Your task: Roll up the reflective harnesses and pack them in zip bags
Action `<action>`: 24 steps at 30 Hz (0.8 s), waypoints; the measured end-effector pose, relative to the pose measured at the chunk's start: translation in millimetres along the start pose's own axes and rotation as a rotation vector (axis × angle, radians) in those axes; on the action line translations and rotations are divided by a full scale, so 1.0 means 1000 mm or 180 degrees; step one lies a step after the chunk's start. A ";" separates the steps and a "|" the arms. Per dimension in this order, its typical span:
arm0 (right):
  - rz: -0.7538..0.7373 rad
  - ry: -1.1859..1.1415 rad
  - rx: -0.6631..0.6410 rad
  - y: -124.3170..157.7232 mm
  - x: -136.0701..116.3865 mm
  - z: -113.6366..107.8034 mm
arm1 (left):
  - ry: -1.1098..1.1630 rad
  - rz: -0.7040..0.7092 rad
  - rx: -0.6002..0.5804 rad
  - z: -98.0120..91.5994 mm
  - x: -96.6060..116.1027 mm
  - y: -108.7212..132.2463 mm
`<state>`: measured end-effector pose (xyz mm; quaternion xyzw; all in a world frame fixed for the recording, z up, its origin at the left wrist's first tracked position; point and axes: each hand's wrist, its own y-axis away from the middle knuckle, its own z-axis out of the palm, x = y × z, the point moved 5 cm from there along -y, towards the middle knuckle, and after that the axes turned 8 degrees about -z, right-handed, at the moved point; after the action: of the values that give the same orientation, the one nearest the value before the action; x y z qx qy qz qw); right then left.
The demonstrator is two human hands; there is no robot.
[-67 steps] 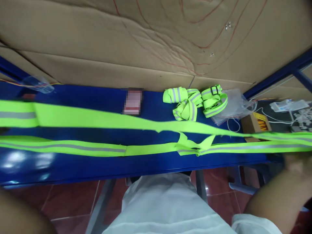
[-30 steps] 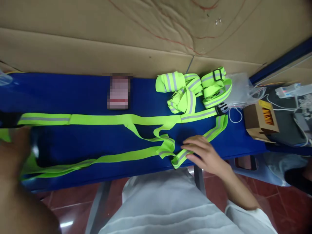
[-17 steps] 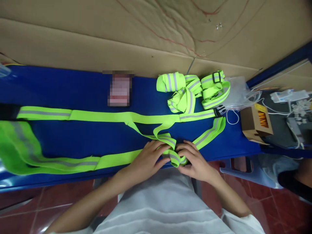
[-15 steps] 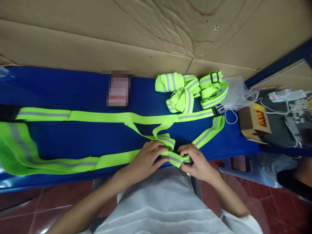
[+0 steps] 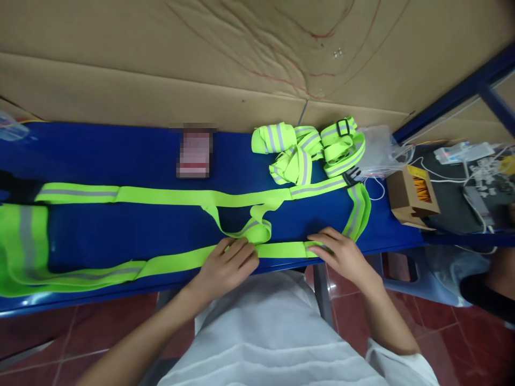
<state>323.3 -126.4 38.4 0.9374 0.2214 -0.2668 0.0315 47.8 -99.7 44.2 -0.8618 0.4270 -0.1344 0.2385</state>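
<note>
A neon yellow-green reflective strap (image 5: 281, 250) with grey stripes lies along the table's near edge. My left hand (image 5: 232, 262) is closed on it, fingers curled over the band where a short looped cross strap (image 5: 259, 230) meets it. Farther right, my right hand (image 5: 340, 253) pinches the same strap by a seam, thumb and fingers on the band. Between my hands the strap runs flat and straight. Beyond, a second length (image 5: 169, 197) stretches across the table, ending in a black buckle (image 5: 352, 176) at the right. Wider folded webbing (image 5: 26, 241) lies at the left.
Several bundled reflective straps (image 5: 300, 153) sit at the back beside a clear plastic bag (image 5: 376, 147). A blurred-out rectangular item (image 5: 195, 154) lies back left. At right stand a small cardboard box (image 5: 410, 195) and a cabled power strip (image 5: 453, 154). A cardboard wall (image 5: 161, 43) backs the blue table.
The twisted, bunched strap between my hands now lies flat and straight. My hands have moved apart, the right one to the right, the left slightly left.
</note>
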 end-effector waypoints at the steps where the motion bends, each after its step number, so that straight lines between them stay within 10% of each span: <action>1: -0.0005 0.0139 0.0047 0.000 0.001 0.002 | -0.0042 -0.0051 0.0009 -0.001 0.000 0.000; 10: -0.0150 0.0503 0.0199 0.000 0.003 0.008 | -0.0275 -0.0331 -0.0094 0.002 -0.013 -0.007; 19: -0.0005 0.0803 0.0392 0.008 0.014 0.003 | 0.0129 -0.0798 -0.0739 -0.002 0.018 0.018; 24: -0.0028 0.0802 0.1200 0.005 0.035 -0.034 | 0.0064 -0.1238 0.0162 -0.035 -0.023 0.030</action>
<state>368.6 -110.5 49.5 0.9517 0.1739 -0.1844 -0.1733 -1.0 -107.6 57.6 -0.9204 0.2512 -0.1972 0.2254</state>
